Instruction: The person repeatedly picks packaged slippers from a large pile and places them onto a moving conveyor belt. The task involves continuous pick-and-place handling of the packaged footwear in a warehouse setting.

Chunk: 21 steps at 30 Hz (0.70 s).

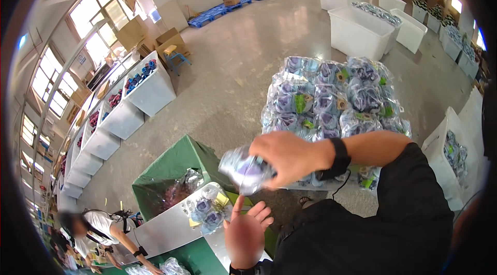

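My right hand (290,157) reaches across from the right, its fingers closed round a clear plastic bag (245,170) with a pale blue and purple item inside. The kind of item is hard to make out. Just below it, my left hand (245,236) is palm up with fingers spread and nothing in it; part of the palm is blurred. Beside that hand, more bagged blue-purple items (209,213) lie at the end of a grey work surface (168,227). A broad block of similar clear bags (331,101), several with green tags, is laid out low in front of me.
A green bin (171,166) holding clear plastic and reddish pieces stands beside the work surface. At lower left a co-worker (101,231) reaches over a green surface (194,257) with clear bags. White tubs (150,86) line the left; more tubs (357,32) stand at far right.
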Tool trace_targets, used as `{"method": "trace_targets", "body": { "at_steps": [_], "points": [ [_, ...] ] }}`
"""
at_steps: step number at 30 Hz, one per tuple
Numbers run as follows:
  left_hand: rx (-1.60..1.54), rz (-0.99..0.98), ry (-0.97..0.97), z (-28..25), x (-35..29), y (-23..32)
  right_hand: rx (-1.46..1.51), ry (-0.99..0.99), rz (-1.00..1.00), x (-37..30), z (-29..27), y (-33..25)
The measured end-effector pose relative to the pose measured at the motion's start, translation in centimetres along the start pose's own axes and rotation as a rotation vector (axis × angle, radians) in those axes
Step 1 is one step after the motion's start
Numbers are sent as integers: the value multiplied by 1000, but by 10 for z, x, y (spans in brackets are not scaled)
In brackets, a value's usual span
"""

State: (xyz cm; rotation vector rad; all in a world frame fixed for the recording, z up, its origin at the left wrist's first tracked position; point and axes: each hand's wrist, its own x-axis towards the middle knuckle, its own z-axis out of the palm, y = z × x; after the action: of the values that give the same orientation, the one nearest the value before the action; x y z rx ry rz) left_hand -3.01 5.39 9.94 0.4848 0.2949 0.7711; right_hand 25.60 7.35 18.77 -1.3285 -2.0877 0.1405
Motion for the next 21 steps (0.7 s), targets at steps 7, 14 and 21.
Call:
{"method": "trace_targets", "body": {
  "at_steps": [7, 14, 21],
  "points": [
    [79, 110, 234, -32, -17, -17, -384, 180, 266, 3, -73, 141],
    [24, 236, 560, -74, -73, -18, -627, 225, 464, -6, -121, 296],
    [64, 283, 773, -109, -119, -18, -630, 203, 649, -32, -100, 357]
  ]
}}
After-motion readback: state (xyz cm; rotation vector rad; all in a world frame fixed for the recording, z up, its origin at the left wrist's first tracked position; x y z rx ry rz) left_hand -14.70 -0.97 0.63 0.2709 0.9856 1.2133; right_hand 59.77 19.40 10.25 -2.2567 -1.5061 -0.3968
